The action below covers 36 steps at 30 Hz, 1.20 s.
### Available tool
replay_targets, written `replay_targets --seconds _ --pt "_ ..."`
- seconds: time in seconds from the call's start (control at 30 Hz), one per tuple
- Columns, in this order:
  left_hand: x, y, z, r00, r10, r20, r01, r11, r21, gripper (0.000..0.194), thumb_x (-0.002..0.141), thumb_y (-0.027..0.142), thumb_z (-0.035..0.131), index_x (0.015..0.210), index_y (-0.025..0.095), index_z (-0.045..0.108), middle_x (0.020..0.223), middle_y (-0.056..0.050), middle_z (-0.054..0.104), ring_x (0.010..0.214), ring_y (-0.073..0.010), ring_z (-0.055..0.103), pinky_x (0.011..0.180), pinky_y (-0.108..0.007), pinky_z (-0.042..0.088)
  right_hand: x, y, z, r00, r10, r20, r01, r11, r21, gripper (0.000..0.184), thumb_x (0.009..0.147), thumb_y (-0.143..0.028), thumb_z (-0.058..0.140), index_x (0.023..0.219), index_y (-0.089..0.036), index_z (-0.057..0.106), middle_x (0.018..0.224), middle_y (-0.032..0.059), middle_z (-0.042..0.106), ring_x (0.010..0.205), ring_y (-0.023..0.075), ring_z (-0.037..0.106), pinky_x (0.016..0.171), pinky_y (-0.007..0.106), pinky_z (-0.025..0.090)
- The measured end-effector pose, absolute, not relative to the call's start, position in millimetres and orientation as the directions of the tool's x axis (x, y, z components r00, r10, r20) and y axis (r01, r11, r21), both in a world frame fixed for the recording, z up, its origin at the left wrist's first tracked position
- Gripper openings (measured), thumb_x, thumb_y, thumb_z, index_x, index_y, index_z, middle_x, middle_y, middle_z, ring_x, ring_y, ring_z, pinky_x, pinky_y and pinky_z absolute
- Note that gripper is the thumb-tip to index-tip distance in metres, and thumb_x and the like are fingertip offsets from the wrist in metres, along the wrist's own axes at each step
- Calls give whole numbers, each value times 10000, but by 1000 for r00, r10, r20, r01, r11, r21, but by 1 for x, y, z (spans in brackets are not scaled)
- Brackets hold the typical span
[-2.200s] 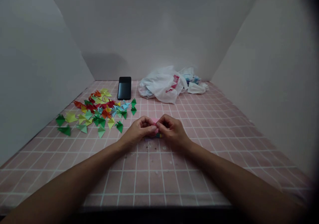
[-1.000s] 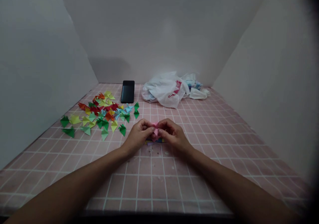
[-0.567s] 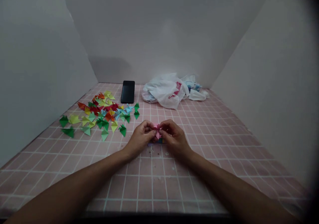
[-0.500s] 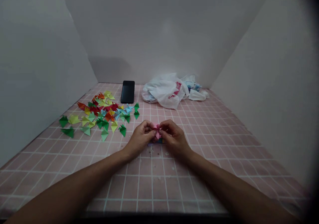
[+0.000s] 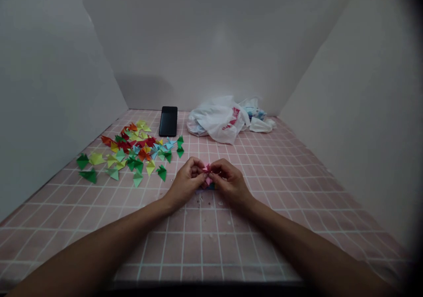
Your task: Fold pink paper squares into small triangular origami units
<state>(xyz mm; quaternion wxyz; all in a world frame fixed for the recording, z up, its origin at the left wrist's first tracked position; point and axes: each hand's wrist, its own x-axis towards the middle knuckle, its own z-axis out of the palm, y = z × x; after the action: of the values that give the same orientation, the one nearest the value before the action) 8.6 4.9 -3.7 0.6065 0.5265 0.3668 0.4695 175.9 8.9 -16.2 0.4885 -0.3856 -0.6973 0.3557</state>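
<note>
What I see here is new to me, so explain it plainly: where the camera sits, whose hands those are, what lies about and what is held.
There is no machine here. One camera, worn on a person's head, looks forward and down at that person's own bare hands. A small pink folded-paper piece is in the grip of the left hand and the right hand. Beneath it something blue shows, too hidden to identify.

On the pink covering with white grid lines, to the left, lie many small folded-paper pieces in green, yellow, red, orange and light blue. Farther back are a black rectangular phone-like device and a crumpled white plastic bag with red print.
</note>
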Motion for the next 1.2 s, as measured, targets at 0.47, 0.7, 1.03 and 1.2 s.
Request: replay_targets --seconds 0.47,0.7,1.03,1.2 --pt "7 8 -6 284 952 109 -84 -89 993 168 764 193 675 896 175 571 830 8 614 764 -124 616 714 -241 493 176 7 -17 -198 838 508 242 544 -804 112 845 -142 657 835 -245 700 835 17 608 797 177 599 705 315 471" --pt "6 7 -3 281 949 140 -64 -127 990 201 763 198 680 949 192 604 857 -1 637 796 -145 637 728 -250 505 176 4 -15 -222 803 553 280 596 -753 150 868 -130 634 862 -255 715 840 29 595 811 189 594 719 332 477" --pt "4 12 -10 237 964 118 -11 -119 993 144 764 286 707 826 174 641 752 -11 663 710 -165 642 662 -267 512 173 4 -4 -207 793 573 312 609 -730 137 854 -129 640 794 -238 699 783 23 601 752 186 595 681 322 467" --pt "4 11 -4 211 967 139 4 -143 990 115 757 254 705 824 174 655 771 -17 669 740 -171 636 675 -264 500 171 4 5 -198 822 534 337 569 -750 106 850 -146 656 819 -228 717 768 19 612 715 175 592 659 311 457"
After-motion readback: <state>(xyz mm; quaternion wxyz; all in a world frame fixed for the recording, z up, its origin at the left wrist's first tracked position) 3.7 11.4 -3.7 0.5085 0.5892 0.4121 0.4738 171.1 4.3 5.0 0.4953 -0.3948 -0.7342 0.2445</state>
